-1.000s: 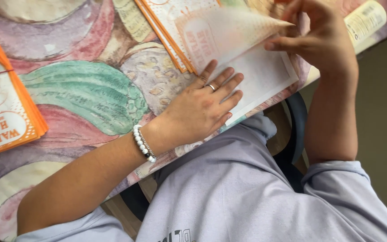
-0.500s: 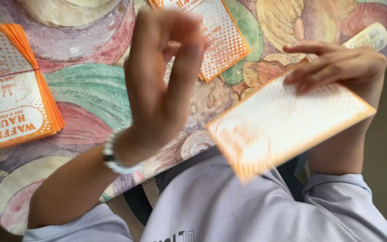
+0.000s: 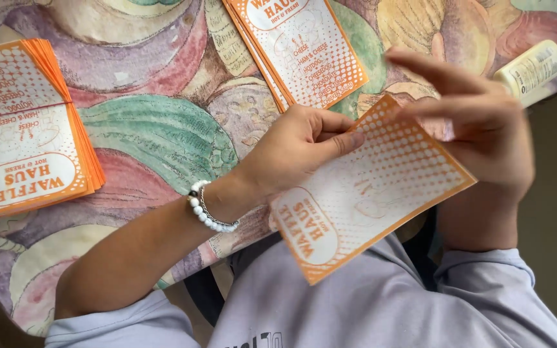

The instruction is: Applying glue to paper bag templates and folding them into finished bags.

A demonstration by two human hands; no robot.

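Tabletop (image 3: 162,129) is covered in a painted cloth: big swirls of green, purple, pink and yellow. It fills the frame from 9 to 1 o'clock. Its near edge runs diagonally from 7 up toward 3 o'clock.

Paper bag (image 3: 372,187): flat, white with orange dot pattern and orange border, held off the tabletop just right of frame centre, above the person's lap and tilted with its long axis running 7 to 2 o'clock. Printed face up.

Left hand (image 3: 298,149): fingers curled together, thumb and fingertips pinched on the bag's upper-left edge. White bead bracelet (image 3: 209,209) sits on that wrist, with the forearm running down to 7 o'clock.

Right hand (image 3: 478,122): at 2 o'clock, motion-blurred, fingers spread and extended left over the bag's top corner. It touches the bag at its far edge; blur hides whether it really grips.

Other items:
- Stack of the same bags (image 3: 27,129) at 9 o'clock, flat on the tabletop, orange edges fanned slightly on the right side. Well apart from both hands.
- Second stack of bags (image 3: 298,45) at 12 o'clock, lying angled, its lower corner just beyond the left hand's knuckles.
- Small pale cylinder, a bottle (image 3: 530,71), lies on its side at 2 o'clock near the tabletop edge, just beyond the right hand.

Grey sweatshirt (image 3: 369,303) fills 5 to 6 o'clock. Dark chair parts show under the tabletop edge.
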